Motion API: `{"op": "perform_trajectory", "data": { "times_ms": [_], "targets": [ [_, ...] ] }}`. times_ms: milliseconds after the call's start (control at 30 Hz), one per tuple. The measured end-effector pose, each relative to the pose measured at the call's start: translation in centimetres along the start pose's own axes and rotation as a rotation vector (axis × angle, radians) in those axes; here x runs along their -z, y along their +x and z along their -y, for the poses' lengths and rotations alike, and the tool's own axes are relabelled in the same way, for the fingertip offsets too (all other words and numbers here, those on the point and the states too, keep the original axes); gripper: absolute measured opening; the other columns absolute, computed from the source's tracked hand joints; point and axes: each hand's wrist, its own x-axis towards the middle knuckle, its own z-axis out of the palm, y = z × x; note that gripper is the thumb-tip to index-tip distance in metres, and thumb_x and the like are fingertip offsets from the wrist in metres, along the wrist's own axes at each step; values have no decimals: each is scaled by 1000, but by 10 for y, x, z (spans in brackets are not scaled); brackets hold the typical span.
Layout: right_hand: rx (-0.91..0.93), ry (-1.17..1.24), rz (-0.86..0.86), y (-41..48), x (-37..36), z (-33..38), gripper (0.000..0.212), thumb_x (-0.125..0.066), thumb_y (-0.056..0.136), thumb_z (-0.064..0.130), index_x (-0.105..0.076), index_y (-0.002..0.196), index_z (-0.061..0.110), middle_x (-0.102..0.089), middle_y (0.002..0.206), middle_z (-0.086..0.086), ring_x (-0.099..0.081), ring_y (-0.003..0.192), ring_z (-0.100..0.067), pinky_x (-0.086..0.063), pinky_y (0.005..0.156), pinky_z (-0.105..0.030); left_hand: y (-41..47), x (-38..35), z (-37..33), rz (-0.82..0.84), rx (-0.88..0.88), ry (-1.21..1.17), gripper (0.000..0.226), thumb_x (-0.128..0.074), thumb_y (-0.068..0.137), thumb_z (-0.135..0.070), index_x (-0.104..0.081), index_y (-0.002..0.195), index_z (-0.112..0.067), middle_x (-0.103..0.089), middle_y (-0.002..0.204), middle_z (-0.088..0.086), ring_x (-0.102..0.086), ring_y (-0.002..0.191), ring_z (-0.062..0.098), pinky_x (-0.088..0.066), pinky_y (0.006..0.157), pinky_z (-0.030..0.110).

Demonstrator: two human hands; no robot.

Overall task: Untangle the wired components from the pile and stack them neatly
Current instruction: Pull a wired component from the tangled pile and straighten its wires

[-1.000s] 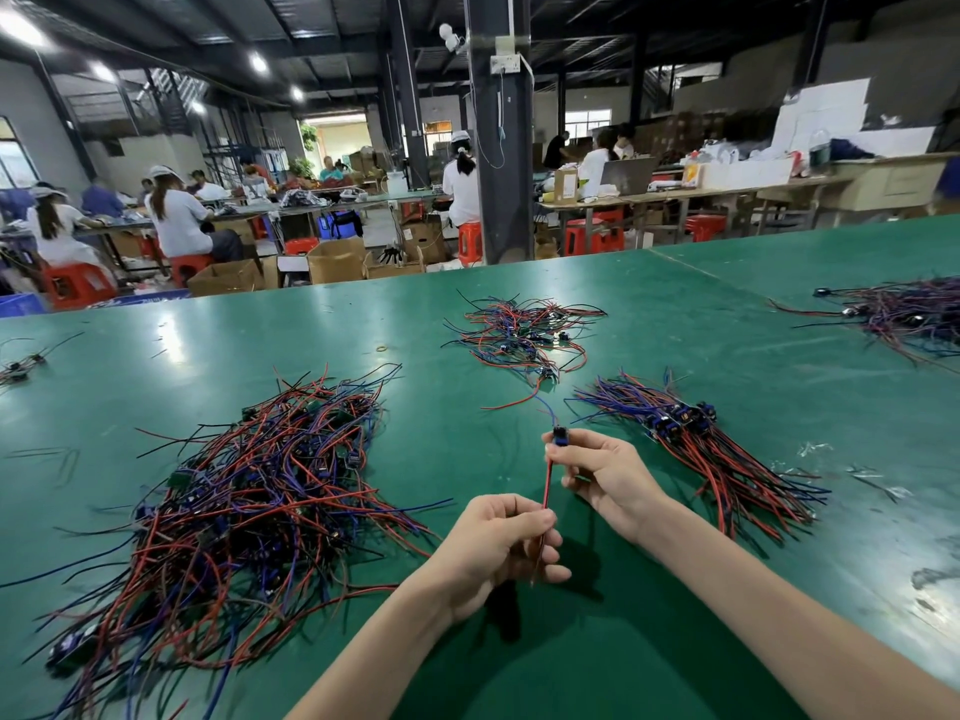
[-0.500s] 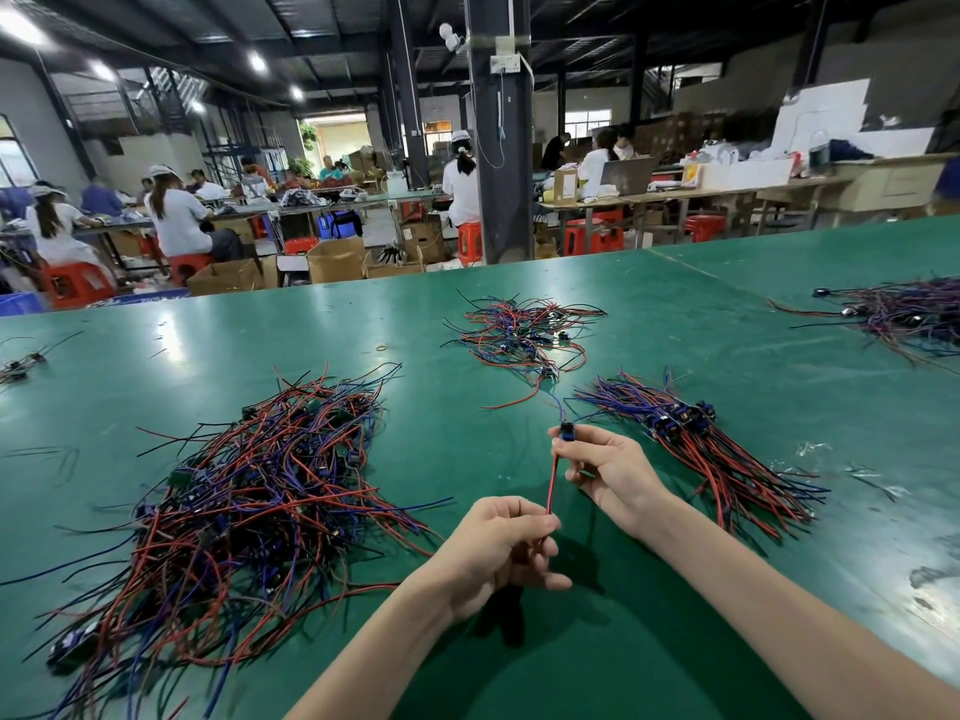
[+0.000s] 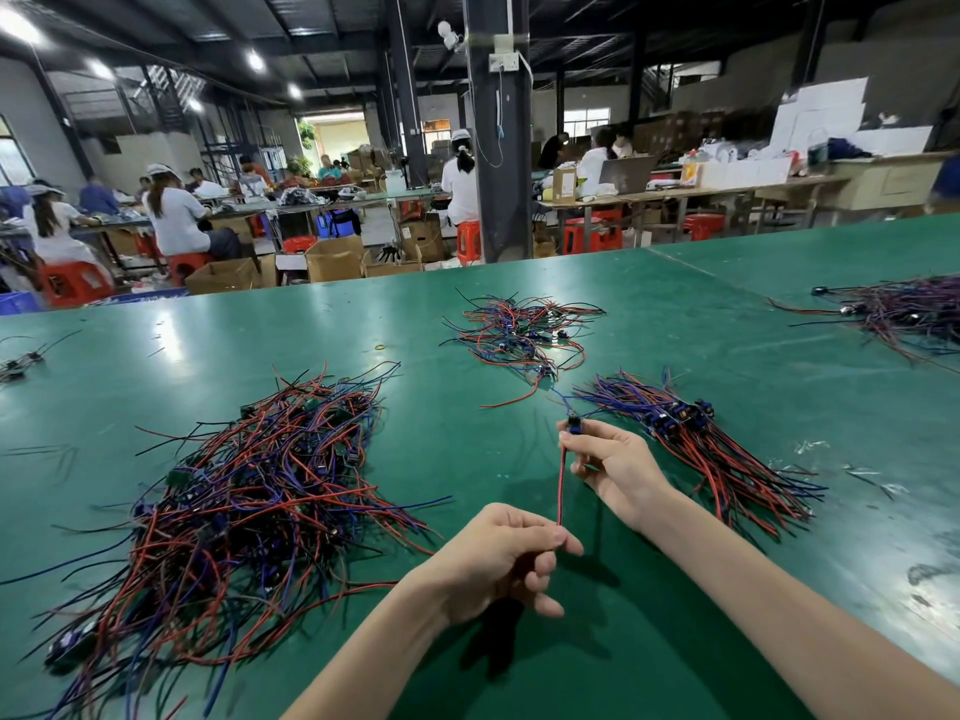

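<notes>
One wired component with red and dark leads is stretched between my hands above the green table. My right hand pinches its small blue-black body at the top. My left hand pinches the lower ends of the leads. A blue lead trails from the body up toward a small tangle at the back. A big tangled pile of red, blue and black wires lies to the left. An aligned stack of components lies just right of my right hand.
Another wire pile lies at the far right on the neighbouring table. A few loose components sit at the far left edge. A small yellow rubber band lies mid-table. Seated people, cardboard boxes and red stools are beyond the far edge.
My right hand has lifted slightly away from me with the component body, and the leads between my hands have drawn straighter. My left hand has stayed nearly in place.
</notes>
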Motion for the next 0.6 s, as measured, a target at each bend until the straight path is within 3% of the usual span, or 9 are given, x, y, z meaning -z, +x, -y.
{"op": "perform_trajectory", "data": {
  "times_ms": [233, 433, 600],
  "targets": [
    [-10, 1, -19, 1, 0, 1, 14, -64, 78, -10, -70, 83, 2, -66, 66, -3, -45, 48, -6, -41, 45, -16, -3, -1, 1, 60, -23, -24, 15, -52, 95, -8, -64, 94, 0, -60, 62, 2, -55, 49, 7, -56, 56, 26],
    [-13, -58, -28, -3, -1, 1, 13, -66, 79, -6, -71, 82, 5, -64, 66, -2, -44, 52, -8, -42, 48, -17, -4, 1, 0, 71, -30, 37, 21, -55, 95, -16, -68, 87, -1, -60, 59, 3, -52, 43, 6, -52, 47, 22],
    [162, -199, -19, -3, -7, 27, 14, -60, 86, -3, -69, 95, 2, -64, 72, 1, -55, 60, -8, -50, 52, -19, -3, -2, 3, 95, -11, -2, 24, -57, 94, -19, -68, 96, 2, -66, 68, 6, -56, 49, 8, -55, 54, 24]
  ]
}}
